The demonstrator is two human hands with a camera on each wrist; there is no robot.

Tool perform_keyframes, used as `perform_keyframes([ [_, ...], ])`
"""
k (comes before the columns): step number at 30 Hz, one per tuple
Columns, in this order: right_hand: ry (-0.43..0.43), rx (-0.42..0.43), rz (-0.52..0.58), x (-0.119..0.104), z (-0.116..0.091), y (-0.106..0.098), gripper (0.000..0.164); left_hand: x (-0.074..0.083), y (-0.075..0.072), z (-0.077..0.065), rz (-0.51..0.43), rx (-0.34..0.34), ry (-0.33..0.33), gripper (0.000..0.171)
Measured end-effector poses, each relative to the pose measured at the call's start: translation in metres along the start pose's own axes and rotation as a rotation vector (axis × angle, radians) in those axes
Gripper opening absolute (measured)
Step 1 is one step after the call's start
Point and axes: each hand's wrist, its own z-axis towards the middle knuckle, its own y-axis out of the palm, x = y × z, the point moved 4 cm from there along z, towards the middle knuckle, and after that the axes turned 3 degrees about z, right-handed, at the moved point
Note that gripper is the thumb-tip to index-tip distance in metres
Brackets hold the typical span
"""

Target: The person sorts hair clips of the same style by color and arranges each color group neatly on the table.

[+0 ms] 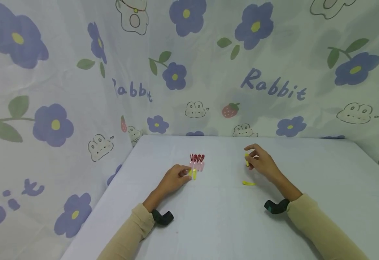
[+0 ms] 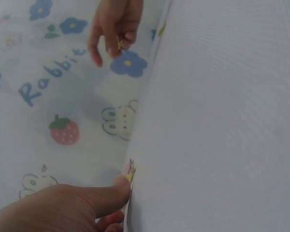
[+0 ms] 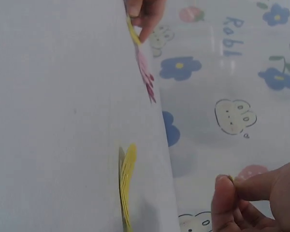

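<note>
In the head view my left hand (image 1: 175, 177) is at the lower left of a group of hair clips, its thumb and index finger pinching a yellow clip (image 1: 190, 172) lying on the table. Just right of that clip lies another yellow hair clip (image 1: 194, 174). Pink clips (image 1: 200, 166) lie above the yellow ones, and a row of dark red clips (image 1: 197, 157) lies above the pink. My right hand (image 1: 261, 162) is raised over the table and pinches a yellow hair clip (image 1: 247, 159). Below it lies a loose yellow clip (image 1: 249, 183), also seen as a yellow clip (image 3: 128, 174) in the right wrist view.
A white cloth covers the table (image 1: 215, 216). Behind and to the left hangs a curtain (image 1: 209, 72) printed with flowers, rabbits and lettering. Each wrist wears a black camera mount, the left mount (image 1: 163, 218) and the right mount (image 1: 275, 207).
</note>
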Motion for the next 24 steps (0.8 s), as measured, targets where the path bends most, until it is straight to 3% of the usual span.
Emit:
perform_keyframes([
  [5, -0.031, 0.036, 0.061, -0.012, 0.001, 0.004, 0.029, 0.0, 0.0, -0.001, -0.008, 0.01, 0.008, 0.035],
  [11, -0.03, -0.044, 0.117, -0.021, 0.006, 0.012, 0.044, 0.002, -0.003, 0.002, -0.001, 0.008, 0.0, 0.035],
  [16, -0.009, -0.097, 0.058, -0.028, 0.006, 0.024, 0.05, 0.004, -0.006, 0.002, -0.003, 0.009, 0.01, 0.035],
  [24, -0.048, -0.148, -0.033, -0.033, 0.004, 0.044, 0.052, 0.003, -0.003, 0.0, 0.0, 0.006, 0.003, 0.035],
])
